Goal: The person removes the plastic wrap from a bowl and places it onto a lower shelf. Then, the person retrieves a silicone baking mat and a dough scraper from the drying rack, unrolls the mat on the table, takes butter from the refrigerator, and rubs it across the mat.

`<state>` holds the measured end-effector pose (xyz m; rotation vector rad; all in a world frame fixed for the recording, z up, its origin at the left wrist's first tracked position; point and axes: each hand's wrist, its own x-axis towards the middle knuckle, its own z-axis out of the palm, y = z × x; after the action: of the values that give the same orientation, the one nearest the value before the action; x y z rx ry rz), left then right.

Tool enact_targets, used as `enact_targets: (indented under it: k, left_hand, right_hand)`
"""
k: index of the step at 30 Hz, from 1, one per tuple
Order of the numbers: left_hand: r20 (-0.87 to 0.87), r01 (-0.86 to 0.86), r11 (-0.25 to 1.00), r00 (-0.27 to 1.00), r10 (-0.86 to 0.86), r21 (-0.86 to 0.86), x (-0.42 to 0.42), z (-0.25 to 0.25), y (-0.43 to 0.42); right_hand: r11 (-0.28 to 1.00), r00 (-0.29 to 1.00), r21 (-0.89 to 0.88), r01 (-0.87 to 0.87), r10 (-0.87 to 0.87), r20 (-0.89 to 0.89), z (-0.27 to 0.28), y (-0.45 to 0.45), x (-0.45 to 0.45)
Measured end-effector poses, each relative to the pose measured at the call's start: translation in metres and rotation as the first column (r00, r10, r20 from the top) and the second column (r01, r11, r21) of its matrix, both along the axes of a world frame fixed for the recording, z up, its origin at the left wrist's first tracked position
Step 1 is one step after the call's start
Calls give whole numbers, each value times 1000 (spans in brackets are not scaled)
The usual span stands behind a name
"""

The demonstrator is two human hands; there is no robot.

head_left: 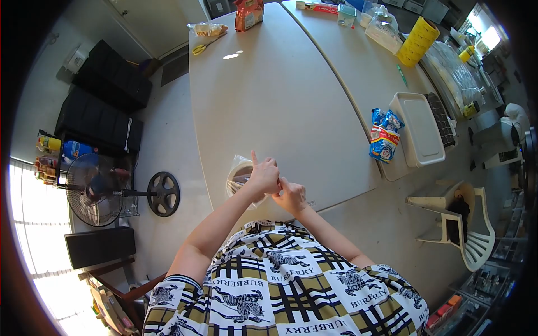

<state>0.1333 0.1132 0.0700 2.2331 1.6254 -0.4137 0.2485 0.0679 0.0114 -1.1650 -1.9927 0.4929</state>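
A clear plastic bag (231, 189) with a pale round item and something brown inside lies near the table's front edge. My left hand (264, 172) is over the bag's right side, its index finger stretched out and the other fingers curled in on the bag. Touching it from the right, my right hand (292, 197) has its fingertips pinched together. What the right fingertips hold is too small to make out. My left forearm covers part of the bag.
Blue snack packs (385, 136) lie beside a white lidded container (421, 130) on the right. Yellow scissors (207, 46), a red-brown bag (249, 15) and a yellow tape stack (418, 42) are farther back. A fan (95, 190) stands left, a white chair (476, 246) right.
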Motion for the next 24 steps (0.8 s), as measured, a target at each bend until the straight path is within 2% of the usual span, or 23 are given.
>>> enact_targets:
  k: [3, 5, 6, 8, 9, 11, 12, 14, 18, 20, 24]
  left_hand:
    - [51, -51, 998, 997, 52, -28, -2, -1, -1]
    - [89, -77, 997, 993, 78, -20, -5, 0, -2]
    - [127, -103, 995, 986, 103, -10, -7, 3, -3]
    - [147, -110, 994, 983, 112, -20, -9, 9, -3]
    - [167, -116, 993, 979, 119, -28, -10, 12, -3]
    - [179, -118, 993, 976, 121, -25, -12, 8, -3]
    - [190, -120, 993, 974, 121, -18, -13, 7, -3]
    - [193, -112, 993, 974, 116, -33, -14, 5, -1]
    - [205, -22, 994, 978, 44, -108, -16, 3, 5]
    - [191, 23, 994, 981, -2, -108, -14, 2, 11]
    - [157, 97, 988, 984, -77, -117, -10, 3, 19]
  right_hand:
    - [1000, 999, 9, 17, -17, -39, -1, -2, -2]
    - [997, 975, -54, 60, -70, -209, -7, -2, -4]
    - [997, 975, -56, 59, -70, -209, -10, -2, -5]
    - [986, 913, -140, 87, -135, -386, -16, -3, -7]
    - [986, 913, -143, 86, -135, -385, -19, -5, -7]
    - [947, 825, -314, 64, -227, -518, -25, -6, -9]
    - [947, 825, -316, 61, -226, -517, -27, -6, -7]
    - [872, 720, -465, -151, -226, -657, -31, -4, 0]
    - [824, 769, -501, -266, -132, -625, -15, 11, 16]
    - [867, 873, -390, -310, 97, -478, -14, 19, 20]
    - [899, 917, -319, -299, 179, -356, -4, 25, 18]
